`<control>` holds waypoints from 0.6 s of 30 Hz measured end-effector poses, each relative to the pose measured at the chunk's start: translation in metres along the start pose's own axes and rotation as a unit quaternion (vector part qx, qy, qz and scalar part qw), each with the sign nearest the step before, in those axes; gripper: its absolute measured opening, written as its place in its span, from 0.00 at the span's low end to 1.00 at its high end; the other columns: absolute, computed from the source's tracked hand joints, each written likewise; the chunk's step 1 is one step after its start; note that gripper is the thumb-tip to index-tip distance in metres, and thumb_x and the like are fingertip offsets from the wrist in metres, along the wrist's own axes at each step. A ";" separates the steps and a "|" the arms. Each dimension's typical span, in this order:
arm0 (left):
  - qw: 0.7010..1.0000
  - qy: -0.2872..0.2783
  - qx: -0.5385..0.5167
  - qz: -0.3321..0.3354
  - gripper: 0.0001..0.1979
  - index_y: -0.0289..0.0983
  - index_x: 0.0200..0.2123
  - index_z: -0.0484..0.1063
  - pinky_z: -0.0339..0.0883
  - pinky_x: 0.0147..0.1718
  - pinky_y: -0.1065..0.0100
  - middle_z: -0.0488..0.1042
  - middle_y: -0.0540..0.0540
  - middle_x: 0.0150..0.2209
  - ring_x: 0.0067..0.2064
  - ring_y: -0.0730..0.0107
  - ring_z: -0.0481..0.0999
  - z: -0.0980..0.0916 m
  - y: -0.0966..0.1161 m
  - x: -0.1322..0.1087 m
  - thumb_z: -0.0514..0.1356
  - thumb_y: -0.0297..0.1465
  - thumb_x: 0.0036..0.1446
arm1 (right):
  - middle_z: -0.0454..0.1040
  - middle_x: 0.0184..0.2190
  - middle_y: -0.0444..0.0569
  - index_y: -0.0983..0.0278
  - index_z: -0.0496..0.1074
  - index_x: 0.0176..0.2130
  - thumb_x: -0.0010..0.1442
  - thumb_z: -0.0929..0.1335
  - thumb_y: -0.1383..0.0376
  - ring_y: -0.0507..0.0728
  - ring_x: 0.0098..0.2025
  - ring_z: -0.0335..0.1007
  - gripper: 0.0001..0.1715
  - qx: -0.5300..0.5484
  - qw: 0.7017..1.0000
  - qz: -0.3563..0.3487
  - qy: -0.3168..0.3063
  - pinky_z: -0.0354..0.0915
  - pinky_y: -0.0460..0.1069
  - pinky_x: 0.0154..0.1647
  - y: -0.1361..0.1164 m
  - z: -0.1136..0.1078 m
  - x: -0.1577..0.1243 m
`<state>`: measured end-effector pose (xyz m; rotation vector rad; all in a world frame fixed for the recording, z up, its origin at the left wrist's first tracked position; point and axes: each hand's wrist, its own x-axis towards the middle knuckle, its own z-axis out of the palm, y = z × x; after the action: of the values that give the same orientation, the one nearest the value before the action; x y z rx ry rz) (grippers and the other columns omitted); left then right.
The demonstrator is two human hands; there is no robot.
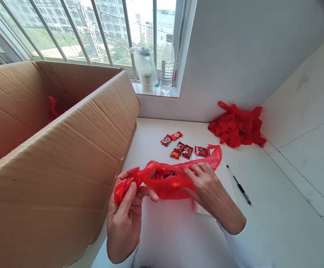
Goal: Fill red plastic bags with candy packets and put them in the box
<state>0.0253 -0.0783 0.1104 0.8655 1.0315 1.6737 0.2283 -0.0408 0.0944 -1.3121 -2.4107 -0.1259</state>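
A thin red plastic bag (169,191) hangs between my two hands over the white tabletop, its mouth partly open. Small dark-red wrapped packets (157,175) show inside it. My left hand (125,216) is closed on the bunched handle at the bag's left end, thumb pressing on the plastic. At the bag's right side, my right hand (208,186) grips the rim with bent fingers; the fingertips are partly hidden by the plastic. Just beyond the bag lie several small red snack packets (187,151) on the table.
A large open cardboard box (95,149) with red plastic inside stands at the left. A heap of red bags (237,126) lies by the wall. A pen (242,190) rests beside white paper (227,182). The windowsill holds a water bottle (167,67) and a bagged cup (147,76).
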 end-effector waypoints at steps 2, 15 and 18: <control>1.000 -0.023 0.007 0.019 0.12 0.42 0.47 0.70 0.76 0.35 0.59 0.76 0.44 0.45 0.33 0.64 0.79 0.000 0.000 -0.002 0.54 0.35 0.62 | 0.70 0.31 0.52 0.62 0.73 0.34 0.58 0.66 0.72 0.62 0.38 0.64 0.07 0.006 0.999 -0.005 -0.031 0.67 0.61 0.40 0.000 0.003 -0.004; 0.741 -0.240 0.492 0.388 0.29 0.43 0.61 0.59 0.71 0.47 0.65 0.76 0.47 0.48 0.49 0.63 0.76 -0.013 0.002 -0.003 0.56 0.21 0.58 | 0.75 0.37 0.53 0.62 0.70 0.19 0.65 0.62 0.61 0.68 0.60 0.58 0.24 0.061 0.997 0.029 -0.038 0.59 0.70 0.55 -0.006 -0.003 -0.040; 0.655 -0.362 0.513 0.420 0.19 0.39 0.52 0.69 0.72 0.45 0.66 0.78 0.47 0.39 0.45 0.65 0.77 0.000 0.012 -0.001 0.51 0.20 0.60 | 0.74 0.37 0.52 0.63 0.71 0.23 0.62 0.65 0.68 0.66 0.58 0.61 0.16 0.039 0.998 0.040 -0.039 0.62 0.65 0.55 -0.011 0.004 -0.027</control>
<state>0.0212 -0.0816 0.1213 2.8405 0.9666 0.9576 0.2311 -0.0676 0.0813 -1.4005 -2.3966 0.0408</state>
